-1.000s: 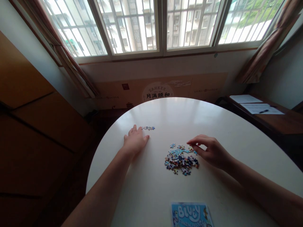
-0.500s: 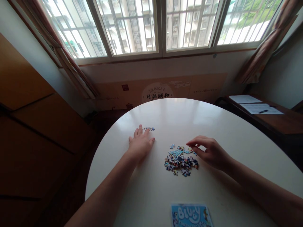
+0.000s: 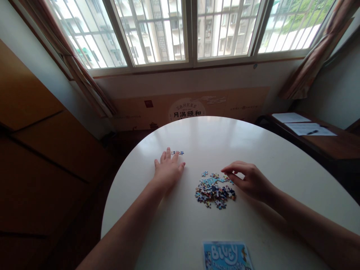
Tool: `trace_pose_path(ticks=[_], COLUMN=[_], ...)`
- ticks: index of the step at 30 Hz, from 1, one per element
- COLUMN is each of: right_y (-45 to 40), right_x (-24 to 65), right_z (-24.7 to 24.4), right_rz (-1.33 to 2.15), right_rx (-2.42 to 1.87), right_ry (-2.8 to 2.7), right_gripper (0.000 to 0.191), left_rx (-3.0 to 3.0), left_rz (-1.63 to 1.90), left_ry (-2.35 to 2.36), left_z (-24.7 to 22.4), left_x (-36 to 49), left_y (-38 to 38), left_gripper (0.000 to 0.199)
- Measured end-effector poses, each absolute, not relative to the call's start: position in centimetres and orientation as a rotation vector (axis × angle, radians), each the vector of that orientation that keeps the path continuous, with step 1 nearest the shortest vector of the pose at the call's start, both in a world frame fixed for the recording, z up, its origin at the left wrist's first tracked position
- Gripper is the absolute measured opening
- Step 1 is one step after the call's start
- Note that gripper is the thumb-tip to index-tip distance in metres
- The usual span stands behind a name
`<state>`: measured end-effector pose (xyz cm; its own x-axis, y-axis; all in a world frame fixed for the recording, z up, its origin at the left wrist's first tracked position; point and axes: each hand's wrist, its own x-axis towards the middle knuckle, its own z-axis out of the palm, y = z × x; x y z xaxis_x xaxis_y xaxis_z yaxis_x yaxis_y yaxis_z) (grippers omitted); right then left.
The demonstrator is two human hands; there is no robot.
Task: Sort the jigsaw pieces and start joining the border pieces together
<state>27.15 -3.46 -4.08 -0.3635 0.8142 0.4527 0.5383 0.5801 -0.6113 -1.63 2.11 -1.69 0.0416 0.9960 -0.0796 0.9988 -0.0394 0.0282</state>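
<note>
My left hand (image 3: 168, 170) is spread with the palm down on the far left of the table. Its fingertips lie at a small strip of puzzle pieces (image 3: 181, 153), which they partly cover. My right hand (image 3: 249, 180) hovers at the right edge of a heap of loose jigsaw pieces (image 3: 215, 191). Thumb and forefinger come together in a pinch there; whatever may be between the tips is too small to make out. Blue, dark and light pieces are mixed in the heap, and a single blue piece (image 3: 204, 173) sits just behind it.
The round white table (image 3: 174, 240) carries a blue box or card marked "Bluey" (image 3: 227, 257) at its near edge. To the right, a brown side table (image 3: 337, 144) holds papers (image 3: 292, 118) and a pen. A printed cardboard panel (image 3: 219, 103) stands beyond, under the window.
My left hand has shifted very slightly to the right by the strip of pieces. My right hand stays in the same place and pose.
</note>
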Motion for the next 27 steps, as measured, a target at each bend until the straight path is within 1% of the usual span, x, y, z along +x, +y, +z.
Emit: trace_pose_path(ticks=[7, 15, 27], right_y=[-3.5, -3.6, -3.3], right_x=[26.9, 26.6, 27.0], right_z=[-4.1, -3.8, -3.9], right_rz=[0.475, 0.478, 0.432], right_rx=[-1.080, -1.065, -1.082], right_ry=[-2.041, -2.056, -2.033], right_gripper=[0.019, 0.020, 0.020], left_rx=[2.308, 2.320, 2.348], left_rz=[-0.042, -0.025, 0.006], left_ry=[2.062, 2.049, 2.062], left_z=[-2.3, -3.0, -3.6], left_x=[-1.2, -0.3, 0.3], left_y=[2.2, 2.1, 2.3], left_gripper=[0.061, 0.067, 0.067])
